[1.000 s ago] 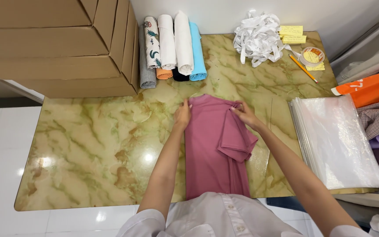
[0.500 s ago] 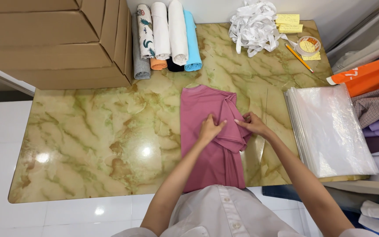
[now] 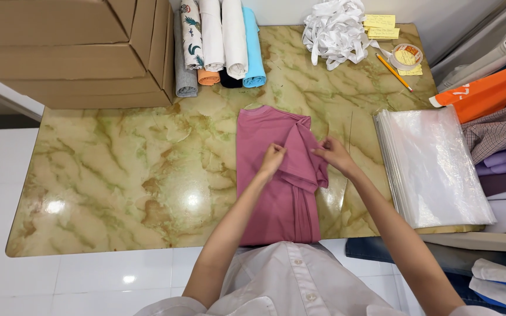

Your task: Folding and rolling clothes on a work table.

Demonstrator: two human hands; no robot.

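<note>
Garment: pink shirt [image 3: 267,193], partly folded, lying flat at the bench [image 3: 118,175] front edge.
Left hand [image 3: 272,161]: fingers closed, pinching the shirt's folded sleeve.
Right hand [image 3: 335,155]: fingers closed on the sleeve edge.
Right side: stack of clear plastic bags [image 3: 434,167].

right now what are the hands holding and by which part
Both the left hand and right hand pinch the pink cotton shirt by its folded-over sleeve.
</note>
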